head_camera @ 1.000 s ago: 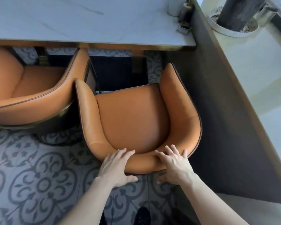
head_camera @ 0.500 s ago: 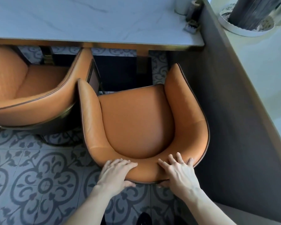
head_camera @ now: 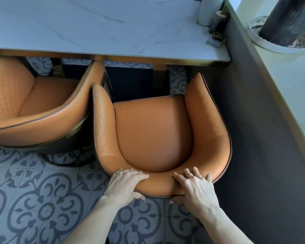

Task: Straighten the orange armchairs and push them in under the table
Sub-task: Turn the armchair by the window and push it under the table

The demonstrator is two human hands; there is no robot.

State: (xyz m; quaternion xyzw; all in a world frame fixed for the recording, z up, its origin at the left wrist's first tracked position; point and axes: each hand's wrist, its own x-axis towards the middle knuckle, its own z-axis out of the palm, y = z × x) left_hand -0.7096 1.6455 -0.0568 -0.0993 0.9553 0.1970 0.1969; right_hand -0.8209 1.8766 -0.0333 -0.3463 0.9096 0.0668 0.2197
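Note:
An orange armchair stands in front of me, facing the white marble table. Its armrest tips sit just short of the table's front edge. My left hand grips the top of its curved backrest, fingers over the rim and thumb behind. My right hand holds the same backrest further right in the same way. A second orange armchair stands to the left, turned at an angle, its front tucked under the table edge and its side touching the first chair's left arm.
A dark wall panel runs close along the chair's right side, with a pale ledge and a white planter above. A white cylinder and small holders stand at the table's far right corner. Patterned floor tiles spread to the left.
The view has moved forward and the armchair in my hands sits a little nearer the table edge. Both hands have wrapped more firmly over the backrest.

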